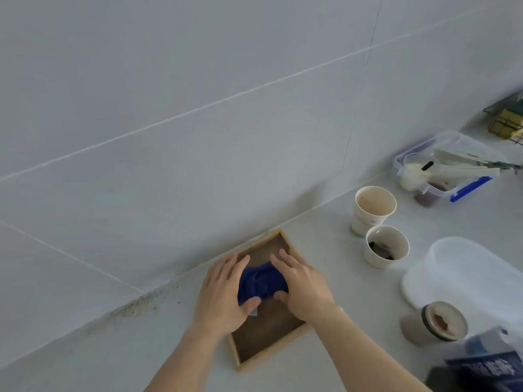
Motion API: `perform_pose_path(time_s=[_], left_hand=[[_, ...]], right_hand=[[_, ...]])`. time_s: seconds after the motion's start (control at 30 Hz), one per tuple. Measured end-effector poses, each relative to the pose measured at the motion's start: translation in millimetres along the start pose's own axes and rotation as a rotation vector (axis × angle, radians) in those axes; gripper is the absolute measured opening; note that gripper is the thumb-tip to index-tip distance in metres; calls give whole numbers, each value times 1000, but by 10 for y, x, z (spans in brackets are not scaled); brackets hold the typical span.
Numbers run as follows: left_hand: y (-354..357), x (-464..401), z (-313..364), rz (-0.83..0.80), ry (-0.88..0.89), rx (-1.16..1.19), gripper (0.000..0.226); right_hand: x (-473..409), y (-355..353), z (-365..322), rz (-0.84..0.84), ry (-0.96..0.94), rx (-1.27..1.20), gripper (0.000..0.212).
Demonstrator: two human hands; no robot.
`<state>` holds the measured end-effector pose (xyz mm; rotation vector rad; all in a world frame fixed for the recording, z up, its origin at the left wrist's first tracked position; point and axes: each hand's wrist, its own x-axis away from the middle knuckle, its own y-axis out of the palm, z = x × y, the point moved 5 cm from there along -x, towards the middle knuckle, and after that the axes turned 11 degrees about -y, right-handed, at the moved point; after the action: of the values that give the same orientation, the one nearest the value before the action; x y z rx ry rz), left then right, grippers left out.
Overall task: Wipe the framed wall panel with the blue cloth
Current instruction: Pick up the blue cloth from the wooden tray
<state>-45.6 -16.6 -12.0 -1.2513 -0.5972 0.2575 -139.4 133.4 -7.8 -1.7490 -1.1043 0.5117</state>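
Observation:
A framed panel [263, 332] with a light wooden rim and a dark brown inner face lies flat on the pale counter, its far end close to the tiled wall. A bunched dark blue cloth [261, 282] rests on its upper half. My left hand [223, 292] presses on the cloth's left side, thumb hooked under its near edge. My right hand [304, 287] lies on the cloth's right side, thumb against the cloth. A small white tag shows beneath my left thumb.
Two paper cups [373, 209] [386, 246] stand to the right of the panel. Farther right are a white plastic lid [467, 278], a tipped-over jar [441, 321], a clear box with blue clips [447, 168], and a blue package [489, 363] at the bottom right corner.

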Motion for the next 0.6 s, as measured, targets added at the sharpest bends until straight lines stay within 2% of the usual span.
perform_pose_path(time_s=[0.1,0.23,0.37,0.6], left_hand=[[90,-40,25,-41,-22,14,81],[96,-15,62,18,-83,39,51],[-1,-10,31,49,-117,34,31],[-389,95,-73,86,-128,49,24]], right_hand=[[-48,130,95,-44,47,19,69],[-70,270,150,-76,100,91,40],[-81,214,144,-29,111,61,35],[-62,-195,-79,35,71,47,33]])
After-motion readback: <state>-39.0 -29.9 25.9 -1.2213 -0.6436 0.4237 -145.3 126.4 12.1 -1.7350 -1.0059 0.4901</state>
